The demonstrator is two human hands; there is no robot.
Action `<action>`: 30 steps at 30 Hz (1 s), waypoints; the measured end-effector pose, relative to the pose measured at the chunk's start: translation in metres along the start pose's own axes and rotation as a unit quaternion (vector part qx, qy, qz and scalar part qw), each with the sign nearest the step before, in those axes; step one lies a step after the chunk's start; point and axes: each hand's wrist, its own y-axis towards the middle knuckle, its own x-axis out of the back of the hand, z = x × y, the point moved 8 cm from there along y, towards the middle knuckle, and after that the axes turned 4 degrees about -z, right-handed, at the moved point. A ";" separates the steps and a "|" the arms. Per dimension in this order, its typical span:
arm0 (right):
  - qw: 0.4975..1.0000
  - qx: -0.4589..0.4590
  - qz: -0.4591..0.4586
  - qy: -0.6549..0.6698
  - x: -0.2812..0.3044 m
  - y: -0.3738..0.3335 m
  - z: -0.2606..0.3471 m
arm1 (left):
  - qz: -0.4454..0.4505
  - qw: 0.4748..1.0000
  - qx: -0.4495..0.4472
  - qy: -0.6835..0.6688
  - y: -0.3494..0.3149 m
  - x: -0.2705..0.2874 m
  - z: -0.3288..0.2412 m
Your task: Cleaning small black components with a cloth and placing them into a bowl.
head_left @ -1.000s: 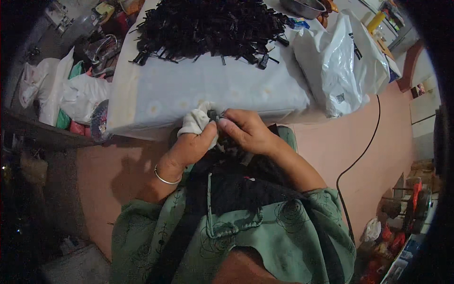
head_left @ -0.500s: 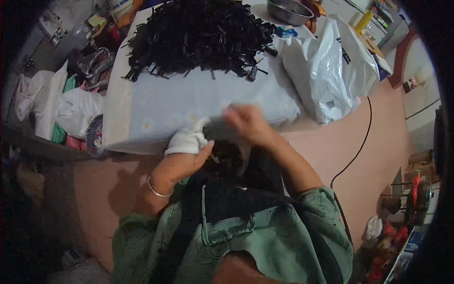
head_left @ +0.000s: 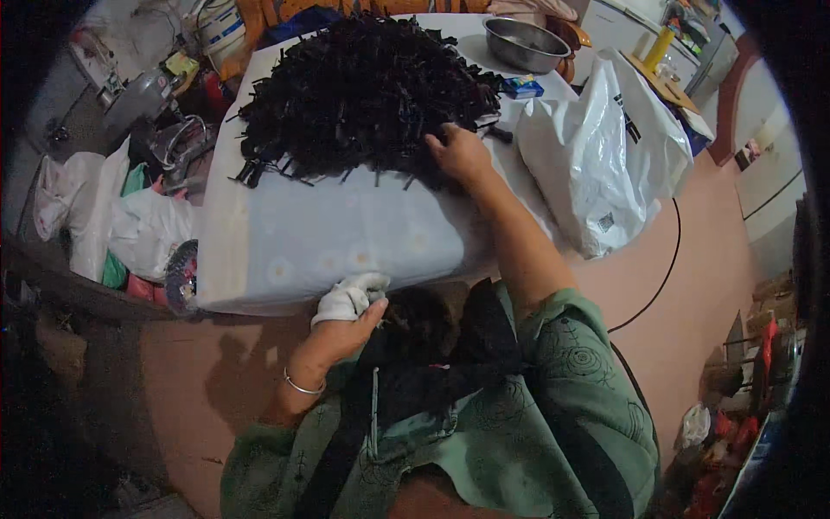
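Note:
A big heap of small black parts, several with thin prongs, covers the far half of the table. My right hand reaches to the heap's right front edge, thumb and forefinger apart among the pieces; the other fingers are hidden. My left hand stays at the table's near edge, a bangle on its wrist. A white cloth glove covers its fingers while the thumb is bare. Its fingers are curled, thumb pressed against them; whatever they hold is too small to make out.
A pale cloth with flowers covers the table. On its right stands a white plastic bag; behind are a metal bowl and a small blue packet. More bags lie at left. A black cable crosses the floor.
My right hand has moved from beside my left hand, over the near table edge, forward to the heap. My left hand keeps its curled pose by the table's edge. The view has shifted slightly.

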 end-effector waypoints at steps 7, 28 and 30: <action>0.988 0.104 0.069 0.090 -0.006 -0.046 0.027 | 0.009 1.000 0.002 -0.014 0.008 -0.009 -0.005; 0.954 0.095 -0.015 0.285 0.065 -0.140 0.018 | 0.063 0.913 0.139 -0.378 0.002 -0.035 -0.008; 0.914 0.273 0.090 0.287 0.083 -0.164 0.061 | 0.154 0.782 0.216 -0.565 -0.003 -0.045 -0.010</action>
